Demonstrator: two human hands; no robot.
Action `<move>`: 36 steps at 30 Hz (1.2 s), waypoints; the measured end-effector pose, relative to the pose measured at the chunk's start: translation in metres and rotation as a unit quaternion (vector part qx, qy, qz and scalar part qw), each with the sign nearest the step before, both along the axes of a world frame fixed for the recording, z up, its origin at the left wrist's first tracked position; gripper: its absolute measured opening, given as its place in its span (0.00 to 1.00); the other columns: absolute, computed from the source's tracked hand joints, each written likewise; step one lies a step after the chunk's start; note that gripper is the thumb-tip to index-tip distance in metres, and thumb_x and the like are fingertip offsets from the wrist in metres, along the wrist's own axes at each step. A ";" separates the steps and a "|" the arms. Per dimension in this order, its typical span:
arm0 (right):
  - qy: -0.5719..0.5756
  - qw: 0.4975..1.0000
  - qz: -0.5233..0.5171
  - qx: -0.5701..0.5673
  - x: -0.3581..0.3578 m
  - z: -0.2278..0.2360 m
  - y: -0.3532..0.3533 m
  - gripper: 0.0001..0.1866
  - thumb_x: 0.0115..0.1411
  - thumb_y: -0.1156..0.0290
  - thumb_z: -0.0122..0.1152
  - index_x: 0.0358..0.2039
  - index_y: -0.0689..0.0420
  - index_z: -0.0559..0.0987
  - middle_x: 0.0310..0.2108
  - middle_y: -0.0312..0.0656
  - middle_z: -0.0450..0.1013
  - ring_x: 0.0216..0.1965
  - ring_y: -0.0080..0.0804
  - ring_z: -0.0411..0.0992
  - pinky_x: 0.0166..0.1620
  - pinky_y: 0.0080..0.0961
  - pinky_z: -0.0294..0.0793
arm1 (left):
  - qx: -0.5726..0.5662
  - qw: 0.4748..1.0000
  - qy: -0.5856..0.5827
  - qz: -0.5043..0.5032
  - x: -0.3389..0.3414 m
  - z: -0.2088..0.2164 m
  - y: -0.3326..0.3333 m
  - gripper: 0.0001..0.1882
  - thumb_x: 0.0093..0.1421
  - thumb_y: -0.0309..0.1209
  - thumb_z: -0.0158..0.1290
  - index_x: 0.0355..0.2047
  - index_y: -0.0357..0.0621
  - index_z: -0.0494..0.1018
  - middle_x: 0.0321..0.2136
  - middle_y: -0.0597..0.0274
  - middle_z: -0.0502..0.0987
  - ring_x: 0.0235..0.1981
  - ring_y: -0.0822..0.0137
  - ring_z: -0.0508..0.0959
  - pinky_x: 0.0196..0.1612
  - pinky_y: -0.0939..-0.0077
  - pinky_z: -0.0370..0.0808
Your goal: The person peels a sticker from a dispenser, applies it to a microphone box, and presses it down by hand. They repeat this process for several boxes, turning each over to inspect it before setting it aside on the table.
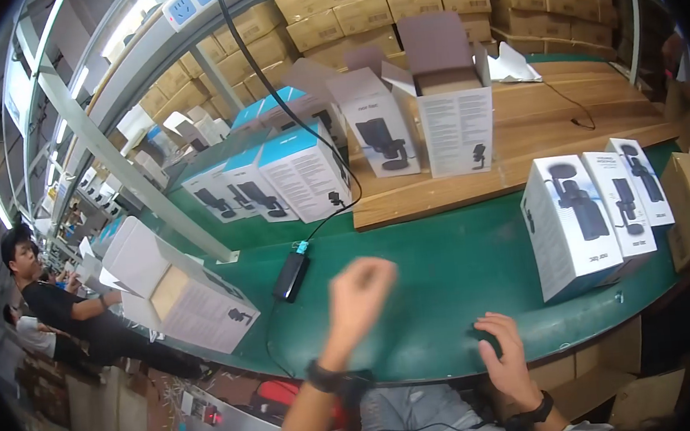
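Note:
My left hand [363, 294] is raised over the green tabletop [414, 250], its fingers curled in; whatever they may hold is hidden. Left of it lies a black rectangular device [291, 277] with a cable plugged into its blue-green end. My right hand [505, 356] is at the table's near edge, fingers apart and thumb out, with nothing seen in it. Two tall white cartons with raised flaps stand beyond my hands: a left one [376, 126] with a microphone picture and a right one [459, 127] with a brown insert showing.
Closed white microphone boxes [573, 228] stand at the right. More boxes with blue tops [302, 174] are grouped at the left back. An open carton [197, 306] sits at the left edge, near a person [70, 309]. A wooden board [535, 133] and stacked brown cartons [344, 20] lie behind.

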State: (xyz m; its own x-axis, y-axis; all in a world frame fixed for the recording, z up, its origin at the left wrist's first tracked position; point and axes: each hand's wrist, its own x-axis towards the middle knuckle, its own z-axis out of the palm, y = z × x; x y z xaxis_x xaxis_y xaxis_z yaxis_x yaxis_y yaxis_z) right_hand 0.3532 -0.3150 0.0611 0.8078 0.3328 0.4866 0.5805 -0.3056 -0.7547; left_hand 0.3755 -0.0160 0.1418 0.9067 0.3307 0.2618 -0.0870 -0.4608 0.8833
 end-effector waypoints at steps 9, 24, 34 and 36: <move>-0.053 0.978 0.014 -0.202 0.009 0.000 0.023 0.16 0.55 0.67 0.69 0.45 0.53 0.82 0.54 0.42 0.76 0.60 0.46 0.71 0.65 0.49 0.66 | 0.399 0.874 -0.042 0.275 0.146 0.064 0.156 0.47 0.51 0.55 0.71 0.66 0.47 0.69 0.72 0.44 0.56 0.74 0.39 0.52 0.71 0.27 0.49; -0.049 0.973 -0.030 -0.224 0.011 -0.006 0.036 0.18 0.48 0.68 0.72 0.42 0.52 0.82 0.55 0.42 0.76 0.58 0.44 0.73 0.63 0.46 0.68 | 0.444 0.774 -0.323 0.316 0.178 0.040 0.191 0.38 0.47 0.45 0.71 0.56 0.43 0.73 0.57 0.50 0.72 0.64 0.46 0.66 0.69 0.41 0.54; 0.070 0.944 0.302 0.110 0.000 0.065 0.126 0.48 0.49 0.68 0.80 0.69 0.61 0.67 0.67 0.54 0.68 0.70 0.53 0.64 0.73 0.47 0.59 | -0.325 0.822 -0.418 0.208 -0.130 0.131 0.086 0.42 0.63 0.59 0.52 0.63 0.36 0.68 0.55 0.52 0.76 0.51 0.55 0.76 0.57 0.62 0.73; 0.018 0.907 0.397 0.138 -0.021 0.075 0.152 0.53 0.46 0.66 0.84 0.71 0.55 0.65 0.69 0.56 0.67 0.75 0.58 0.57 0.74 0.52 0.56 | -0.380 0.800 -0.415 0.208 -0.185 0.103 0.036 0.44 0.63 0.62 0.51 0.64 0.35 0.68 0.55 0.51 0.77 0.51 0.55 0.76 0.56 0.63 0.74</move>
